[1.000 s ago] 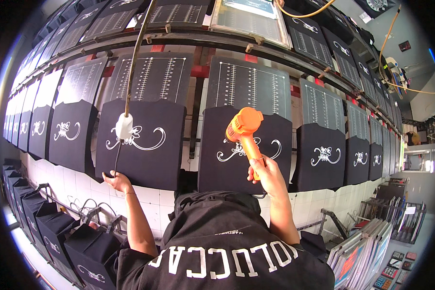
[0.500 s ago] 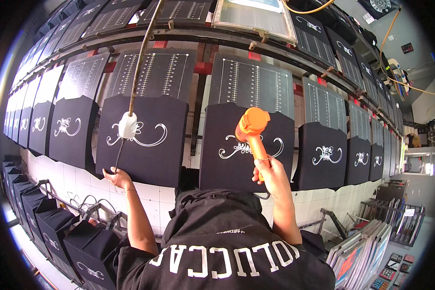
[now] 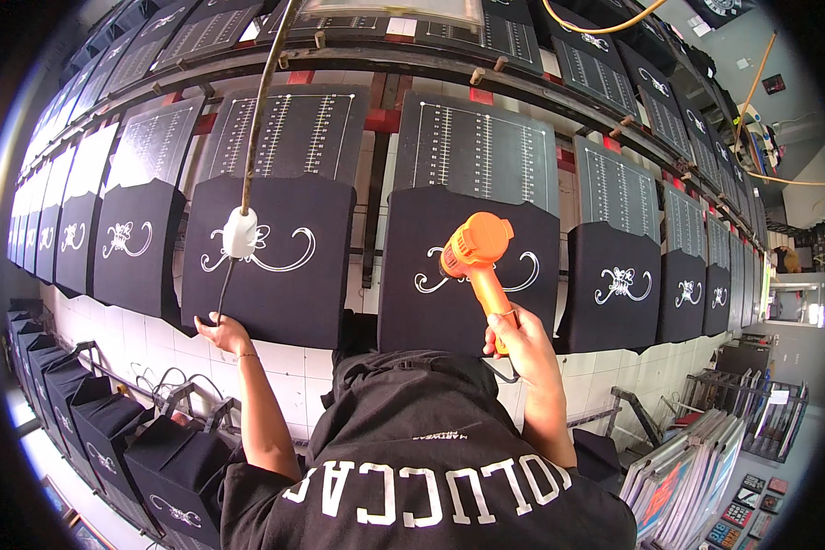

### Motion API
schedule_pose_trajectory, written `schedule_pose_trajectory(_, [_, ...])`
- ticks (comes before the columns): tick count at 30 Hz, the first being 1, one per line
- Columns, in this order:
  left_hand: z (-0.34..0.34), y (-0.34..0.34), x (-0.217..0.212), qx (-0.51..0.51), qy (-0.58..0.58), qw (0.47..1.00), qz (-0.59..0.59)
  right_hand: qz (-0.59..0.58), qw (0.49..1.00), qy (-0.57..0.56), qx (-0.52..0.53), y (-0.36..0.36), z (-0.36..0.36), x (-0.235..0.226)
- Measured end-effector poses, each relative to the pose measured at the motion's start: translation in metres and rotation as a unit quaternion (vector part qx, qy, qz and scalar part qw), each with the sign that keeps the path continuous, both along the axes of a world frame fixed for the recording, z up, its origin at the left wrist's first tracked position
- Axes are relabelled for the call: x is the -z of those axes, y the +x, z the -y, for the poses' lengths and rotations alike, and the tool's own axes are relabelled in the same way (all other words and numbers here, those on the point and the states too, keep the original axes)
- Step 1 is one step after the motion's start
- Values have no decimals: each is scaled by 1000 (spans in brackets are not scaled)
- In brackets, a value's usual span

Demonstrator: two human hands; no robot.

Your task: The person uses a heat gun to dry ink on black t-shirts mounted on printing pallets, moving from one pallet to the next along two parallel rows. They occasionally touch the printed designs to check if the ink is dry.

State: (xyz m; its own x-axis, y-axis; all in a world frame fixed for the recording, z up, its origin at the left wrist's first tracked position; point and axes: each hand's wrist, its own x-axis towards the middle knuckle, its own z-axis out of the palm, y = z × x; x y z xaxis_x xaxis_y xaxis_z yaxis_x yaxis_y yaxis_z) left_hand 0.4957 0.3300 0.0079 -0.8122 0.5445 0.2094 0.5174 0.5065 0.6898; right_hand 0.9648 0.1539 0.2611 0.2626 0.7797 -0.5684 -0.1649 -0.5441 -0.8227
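My right hand [image 3: 521, 341] is closed around the handle of an orange heat gun [image 3: 482, 240]. It is held above a black shirt [image 3: 408, 316] with a white curling print, and its round head covers the middle of that print. To the left, a white plug connector [image 3: 240, 234] hangs from a cord over a second printed black shirt [image 3: 312, 307]. A thin black power cord [image 3: 224, 293] runs down from it into my left hand [image 3: 222, 334], whose fingers are closed about it beside that shirt's lower edge.
Printed black shirts on ruled dark boards [image 3: 477, 151] stretch away to both sides. A long metal rail [image 3: 376, 60] runs behind them. Stacked framed screens [image 3: 687, 477] lean at the lower right. More draped shirts [image 3: 110, 440] stand at the lower left. A yellow hose [image 3: 605, 20] hangs above.
The heat gun has shifted slightly right and down, still over the same print. The framed screen at the top has moved left and farther up. My left hand stays nearly in place.
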Motion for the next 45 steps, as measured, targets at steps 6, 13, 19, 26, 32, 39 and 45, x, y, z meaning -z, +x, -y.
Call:
schedule_pose_trajectory(6, [0, -2, 4, 9, -1, 1000, -15, 85, 996, -20, 15, -4, 2, -4])
schedule_pose_trajectory(13, [0, -3, 4, 0, 4, 1000, -16, 68, 997, -36, 16, 3, 16, -6])
schedule_pose_trajectory(19, [0, -1, 1, -3, 2, 1000, -3, 17, 1000, -4, 24, 1, 14, -3])
schedule_pose_trajectory(26, [1, -1, 1, 2, -3, 1000, -12, -6, 1000, -19, -8, -5, 16, -4])
schedule_pose_trajectory(32, [1, 2, 0, 4, 5, 1000, 4, -26, 998, -24, -46, -8, 16, -7])
schedule_pose_trajectory(39, [2, -4, 4, -4, 1, 1000, -7, -26, 996, -27, -84, -17, 10, -6])
schedule_pose_trajectory(45, [-3, 11, -10, -26, -41, 998, 27, -21, 994, -19, -103, -12, 3, -3])
